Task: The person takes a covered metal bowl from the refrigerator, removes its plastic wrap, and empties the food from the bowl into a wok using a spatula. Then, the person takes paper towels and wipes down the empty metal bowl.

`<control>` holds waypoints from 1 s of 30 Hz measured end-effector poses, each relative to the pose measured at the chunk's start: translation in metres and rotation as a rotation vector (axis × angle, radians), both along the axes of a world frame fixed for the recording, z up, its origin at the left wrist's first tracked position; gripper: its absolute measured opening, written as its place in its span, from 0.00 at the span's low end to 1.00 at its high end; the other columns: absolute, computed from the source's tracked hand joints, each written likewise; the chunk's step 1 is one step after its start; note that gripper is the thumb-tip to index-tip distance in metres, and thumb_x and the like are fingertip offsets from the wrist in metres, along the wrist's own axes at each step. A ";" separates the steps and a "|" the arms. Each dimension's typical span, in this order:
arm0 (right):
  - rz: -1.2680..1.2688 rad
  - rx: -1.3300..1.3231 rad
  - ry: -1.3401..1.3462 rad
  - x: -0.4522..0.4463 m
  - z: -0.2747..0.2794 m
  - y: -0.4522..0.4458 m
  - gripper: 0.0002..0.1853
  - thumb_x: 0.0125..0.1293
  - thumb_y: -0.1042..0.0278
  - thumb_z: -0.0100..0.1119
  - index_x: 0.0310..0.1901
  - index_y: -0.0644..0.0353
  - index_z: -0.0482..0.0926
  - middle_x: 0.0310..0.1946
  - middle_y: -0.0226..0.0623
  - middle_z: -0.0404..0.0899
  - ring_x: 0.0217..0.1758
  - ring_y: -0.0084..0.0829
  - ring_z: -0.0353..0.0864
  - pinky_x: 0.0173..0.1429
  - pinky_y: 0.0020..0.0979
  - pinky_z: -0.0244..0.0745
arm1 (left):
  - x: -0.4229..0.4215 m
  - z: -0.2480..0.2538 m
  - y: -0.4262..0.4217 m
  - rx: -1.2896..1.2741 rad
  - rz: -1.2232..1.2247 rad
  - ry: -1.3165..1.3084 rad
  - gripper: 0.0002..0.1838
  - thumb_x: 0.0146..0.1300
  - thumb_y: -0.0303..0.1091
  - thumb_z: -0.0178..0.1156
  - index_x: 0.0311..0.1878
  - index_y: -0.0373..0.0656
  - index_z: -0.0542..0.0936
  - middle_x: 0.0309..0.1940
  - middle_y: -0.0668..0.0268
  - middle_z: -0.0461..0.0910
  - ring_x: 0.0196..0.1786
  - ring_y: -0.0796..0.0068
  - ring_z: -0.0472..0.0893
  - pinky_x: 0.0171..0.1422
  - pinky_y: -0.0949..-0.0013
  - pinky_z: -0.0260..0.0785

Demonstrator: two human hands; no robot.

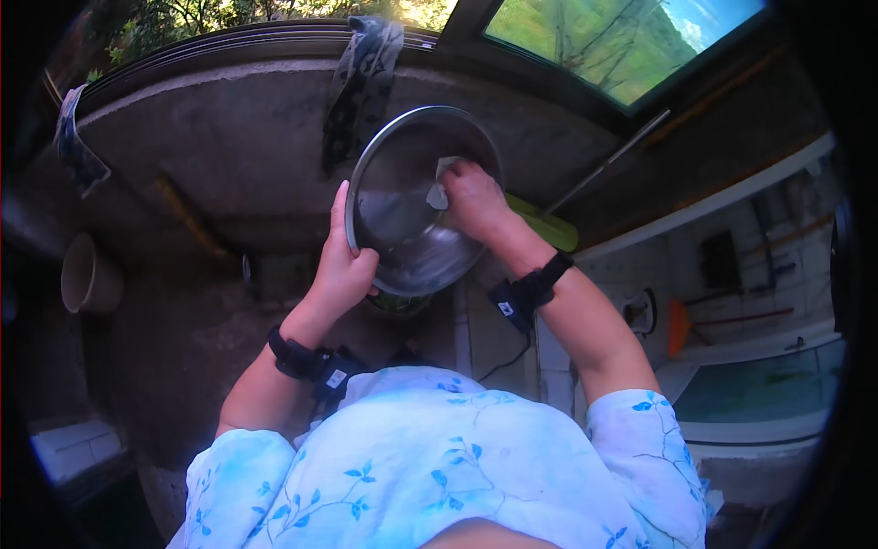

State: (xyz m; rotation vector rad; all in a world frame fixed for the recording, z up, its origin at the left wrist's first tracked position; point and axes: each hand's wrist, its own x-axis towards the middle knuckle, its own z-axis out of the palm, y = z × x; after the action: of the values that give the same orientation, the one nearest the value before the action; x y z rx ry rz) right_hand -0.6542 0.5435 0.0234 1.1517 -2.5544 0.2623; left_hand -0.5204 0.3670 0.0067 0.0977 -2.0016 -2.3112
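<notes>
A round metal basin is held up in front of me, tilted so that its shiny inside faces me. My left hand grips its left rim, thumb along the edge and the other fingers partly hidden behind. Inside the bowl, my right hand is closed on a small white cloth or tissue, near the upper right part of the inner wall. Whether the white piece touches the metal is hard to tell.
Patterned cloths hang from the window ledge. A pale bucket stands at the left. Behind the basin, a yellow-green broom or dustpan with a long handle leans rightward. At the right are an orange broom head and a tub of water.
</notes>
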 end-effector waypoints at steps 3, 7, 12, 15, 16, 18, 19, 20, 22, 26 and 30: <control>-0.127 0.101 -0.115 0.006 -0.006 -0.003 0.07 0.48 0.76 0.52 0.32 0.63 0.76 0.33 0.47 0.73 0.40 0.48 0.73 0.44 0.40 0.71 | -0.002 0.000 0.001 0.044 0.009 0.014 0.44 0.46 0.17 0.41 0.68 0.51 0.38 0.50 0.56 0.66 0.24 0.79 0.72 0.19 0.78 0.67; -0.249 -0.030 -0.453 0.018 -0.014 -0.017 0.08 0.50 0.74 0.52 0.32 0.65 0.77 0.32 0.51 0.76 0.38 0.50 0.75 0.44 0.42 0.71 | -0.007 0.000 0.002 0.099 0.049 0.035 0.44 0.46 0.17 0.40 0.68 0.50 0.38 0.52 0.55 0.65 0.24 0.80 0.71 0.19 0.78 0.67; -0.290 -0.122 -0.730 0.027 -0.004 -0.036 0.13 0.51 0.71 0.53 0.37 0.68 0.77 0.34 0.54 0.77 0.40 0.48 0.77 0.45 0.38 0.71 | -0.015 -0.003 0.006 0.028 0.073 0.102 0.43 0.46 0.17 0.41 0.68 0.48 0.39 0.55 0.53 0.62 0.37 0.71 0.74 0.35 0.74 0.70; -0.332 -0.219 -0.855 0.038 -0.013 -0.047 0.15 0.53 0.70 0.53 0.40 0.71 0.75 0.36 0.55 0.77 0.42 0.44 0.77 0.46 0.36 0.70 | -0.019 -0.022 0.006 -0.107 0.097 0.199 0.43 0.45 0.18 0.44 0.68 0.46 0.40 0.56 0.51 0.60 0.53 0.59 0.69 0.54 0.66 0.65; -0.337 -0.315 -0.904 0.040 -0.017 -0.050 0.15 0.53 0.72 0.51 0.42 0.70 0.75 0.38 0.54 0.77 0.43 0.44 0.77 0.47 0.36 0.70 | -0.021 -0.028 0.008 -0.222 0.112 0.267 0.44 0.45 0.17 0.43 0.68 0.46 0.39 0.57 0.53 0.59 0.51 0.65 0.70 0.44 0.72 0.68; -0.343 -0.417 -0.950 0.042 -0.019 -0.060 0.16 0.53 0.74 0.50 0.44 0.70 0.75 0.40 0.54 0.76 0.44 0.43 0.77 0.47 0.36 0.70 | -0.017 -0.020 0.006 -0.260 0.066 0.196 0.45 0.44 0.15 0.43 0.68 0.46 0.38 0.60 0.54 0.57 0.52 0.66 0.69 0.46 0.74 0.69; -0.320 -0.573 -1.081 0.042 -0.020 -0.064 0.16 0.55 0.74 0.49 0.46 0.71 0.72 0.42 0.51 0.75 0.45 0.41 0.76 0.48 0.35 0.69 | -0.016 -0.020 0.008 -0.263 0.063 0.199 0.45 0.44 0.15 0.43 0.68 0.46 0.38 0.60 0.54 0.57 0.52 0.66 0.69 0.46 0.74 0.69; -0.295 -0.731 -1.209 0.043 -0.021 -0.066 0.17 0.58 0.74 0.49 0.48 0.72 0.70 0.44 0.47 0.74 0.45 0.38 0.75 0.49 0.34 0.68 | -0.015 -0.021 0.010 -0.288 0.054 0.156 0.45 0.44 0.16 0.43 0.68 0.45 0.38 0.60 0.53 0.57 0.53 0.65 0.69 0.49 0.72 0.67; -0.297 -0.936 -1.370 0.039 -0.001 -0.066 0.16 0.57 0.77 0.47 0.48 0.70 0.71 0.42 0.45 0.74 0.44 0.36 0.75 0.48 0.34 0.69 | -0.014 -0.020 0.018 -0.321 0.050 0.112 0.46 0.44 0.16 0.44 0.68 0.45 0.37 0.59 0.51 0.57 0.55 0.62 0.68 0.56 0.69 0.63; -0.095 -1.367 -1.601 0.020 0.002 -0.059 0.13 0.58 0.79 0.44 0.45 0.67 0.71 0.39 0.39 0.73 0.41 0.33 0.74 0.49 0.34 0.70 | -0.011 -0.028 0.021 -0.417 0.053 0.174 0.46 0.45 0.20 0.46 0.67 0.46 0.34 0.56 0.42 0.55 0.52 0.42 0.67 0.56 0.57 0.62; 0.109 -1.611 -1.718 0.016 0.011 -0.044 0.12 0.60 0.78 0.43 0.46 0.68 0.70 0.43 0.42 0.72 0.46 0.35 0.73 0.53 0.36 0.69 | -0.015 -0.041 0.015 -0.242 0.019 0.089 0.47 0.45 0.19 0.46 0.67 0.47 0.33 0.56 0.46 0.57 0.48 0.49 0.72 0.47 0.60 0.70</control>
State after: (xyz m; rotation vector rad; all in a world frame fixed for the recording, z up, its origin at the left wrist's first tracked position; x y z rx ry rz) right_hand -0.6378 0.4999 0.0343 0.1078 -1.4670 3.4268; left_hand -0.5358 0.3820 -0.0347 -0.0019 -2.2037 -2.0048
